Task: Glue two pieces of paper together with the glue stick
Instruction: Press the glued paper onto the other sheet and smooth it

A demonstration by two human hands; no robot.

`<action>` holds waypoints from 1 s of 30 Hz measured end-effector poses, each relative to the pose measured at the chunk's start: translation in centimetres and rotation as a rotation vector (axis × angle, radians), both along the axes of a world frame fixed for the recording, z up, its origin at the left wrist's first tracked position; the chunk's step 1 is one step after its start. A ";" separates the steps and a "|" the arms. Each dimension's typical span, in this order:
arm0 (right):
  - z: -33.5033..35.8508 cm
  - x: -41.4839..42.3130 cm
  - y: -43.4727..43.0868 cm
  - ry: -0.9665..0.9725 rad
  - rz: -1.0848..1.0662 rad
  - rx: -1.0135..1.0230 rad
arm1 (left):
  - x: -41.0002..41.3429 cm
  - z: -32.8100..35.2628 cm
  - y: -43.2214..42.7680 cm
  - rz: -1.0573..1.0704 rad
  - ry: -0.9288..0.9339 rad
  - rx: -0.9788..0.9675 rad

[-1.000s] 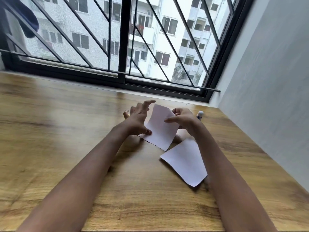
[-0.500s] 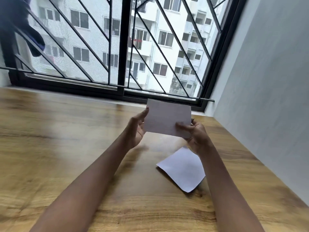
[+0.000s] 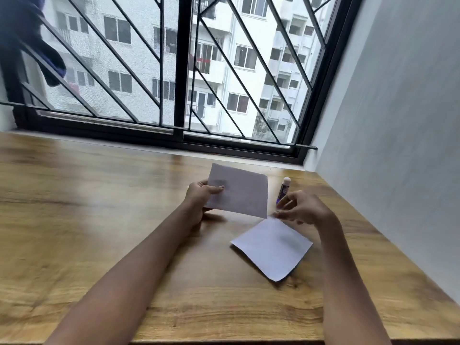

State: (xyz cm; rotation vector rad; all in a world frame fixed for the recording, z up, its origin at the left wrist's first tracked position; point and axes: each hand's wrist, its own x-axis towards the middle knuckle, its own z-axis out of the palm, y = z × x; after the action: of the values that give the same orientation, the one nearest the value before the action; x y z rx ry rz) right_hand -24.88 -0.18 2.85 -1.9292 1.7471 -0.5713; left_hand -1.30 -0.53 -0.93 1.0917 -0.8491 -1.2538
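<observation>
My left hand (image 3: 199,197) pinches the left edge of a white paper sheet (image 3: 242,192) and holds it tilted above the wooden table (image 3: 99,220). A second white sheet (image 3: 272,247) lies flat on the table, turned like a diamond. My right hand (image 3: 302,209) hovers just past that sheet's far corner with loosely curled fingers and nothing in it. A purple glue stick with a white cap (image 3: 283,190) stands upright right behind my right hand, partly hidden by my fingers.
A grey wall (image 3: 398,145) bounds the table on the right. A black-framed barred window (image 3: 181,95) runs along the table's far edge. A dark cloth (image 3: 37,46) hangs on the bars at upper left.
My right hand has let go of the raised sheet and moved right, toward the glue stick, which is now visible. The left hand alone holds the paper, lower than half a second ago.
</observation>
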 end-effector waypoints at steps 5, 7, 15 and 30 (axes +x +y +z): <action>-0.7 0.5 -0.4 0.124 -0.004 0.024 | 0.0 -0.2 -0.3 0.040 0.004 -0.006; -0.9 0.9 -0.6 0.152 0.001 0.030 | 0.1 -0.4 -0.5 0.050 -0.006 0.004; -0.1 0.2 -0.1 0.019 0.077 0.091 | 0.5 -0.4 -0.7 0.039 -0.056 0.055; -1.9 3.2 -3.7 -0.749 -0.258 -0.277 | 1.3 0.2 -0.6 -0.077 0.037 0.087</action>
State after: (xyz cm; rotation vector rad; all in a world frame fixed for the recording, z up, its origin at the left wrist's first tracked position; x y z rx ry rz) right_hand -21.71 -3.89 0.91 -1.3584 1.4566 -1.4702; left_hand -0.01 -1.17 -0.76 1.1099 -0.8214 -1.3821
